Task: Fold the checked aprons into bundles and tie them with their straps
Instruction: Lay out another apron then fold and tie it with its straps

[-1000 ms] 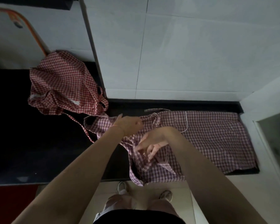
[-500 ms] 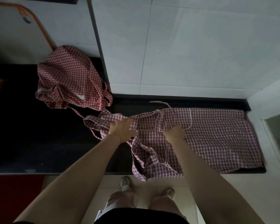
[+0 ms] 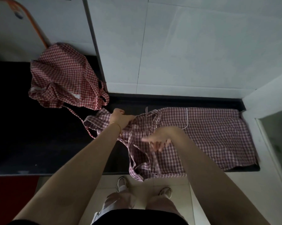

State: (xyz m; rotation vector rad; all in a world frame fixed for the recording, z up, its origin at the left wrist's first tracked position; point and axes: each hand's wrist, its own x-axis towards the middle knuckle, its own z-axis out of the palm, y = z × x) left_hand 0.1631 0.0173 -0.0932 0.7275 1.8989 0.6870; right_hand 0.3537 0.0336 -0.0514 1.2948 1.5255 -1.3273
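A red-and-white checked apron [image 3: 218, 135] lies spread along the black counter [image 3: 31, 135], its near left corner hanging over the front edge. My left hand [image 3: 120, 118] grips the bunched cloth at the apron's left end. Just above the apron's near left part, my right hand [image 3: 158, 142] is blurred; its index finger points left and a thin strap [image 3: 155, 159] hangs down from its curled fingers. A second checked apron [image 3: 63, 78] sits crumpled at the back left of the counter, one strap trailing toward the first.
White tiled walls close the counter behind and on the right. An orange pipe [image 3: 34, 25] curves down the wall at the far left. Below the counter's front edge are a red surface [image 3: 11, 192] and my shoes on the pale floor.
My right hand has left the apron's upper middle and come toward me, now lifting a strap. My left hand has stayed on the left end of the apron.
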